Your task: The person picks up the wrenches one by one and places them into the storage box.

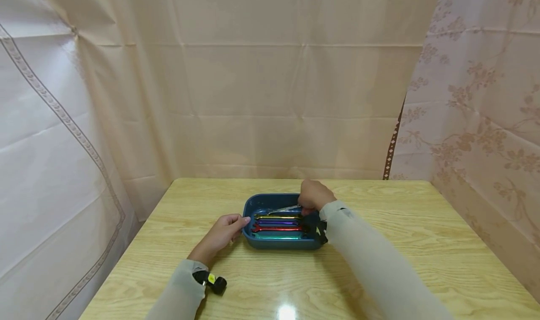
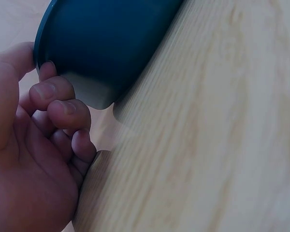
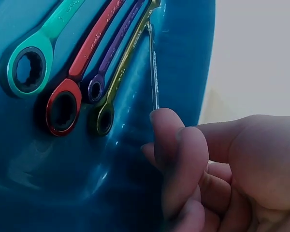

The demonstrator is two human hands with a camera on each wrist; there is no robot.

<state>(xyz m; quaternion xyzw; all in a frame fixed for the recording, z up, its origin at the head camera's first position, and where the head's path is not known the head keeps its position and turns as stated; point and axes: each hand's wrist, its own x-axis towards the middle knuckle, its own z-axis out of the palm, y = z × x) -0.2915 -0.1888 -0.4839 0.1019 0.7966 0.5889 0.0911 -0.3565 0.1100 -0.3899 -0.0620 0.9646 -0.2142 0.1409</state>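
On the table stands a blue plastic bin (image 1: 278,246). My left hand (image 1: 225,228) pinches its left rim between thumb and curled fingers, also seen in the left wrist view. My right hand (image 1: 314,197) reaches over the far right of the bin and pinches one end of a slim silver wrench (image 3: 153,67), which lies at a slant along the far side. Beside it, side by side in the bin, are a yellow-gold wrench (image 3: 128,55), a purple wrench (image 3: 117,41), a red wrench (image 3: 92,43) and a green wrench (image 3: 43,41). My right fingers hide the silver wrench's near end.
The wooden table (image 1: 422,245) extends around the bin on all sides. A beige cloth (image 1: 287,85) hangs behind its far edge, with patterned cloth (image 1: 485,100) at the right. Small black cameras (image 1: 216,282) are strapped to both wrists.
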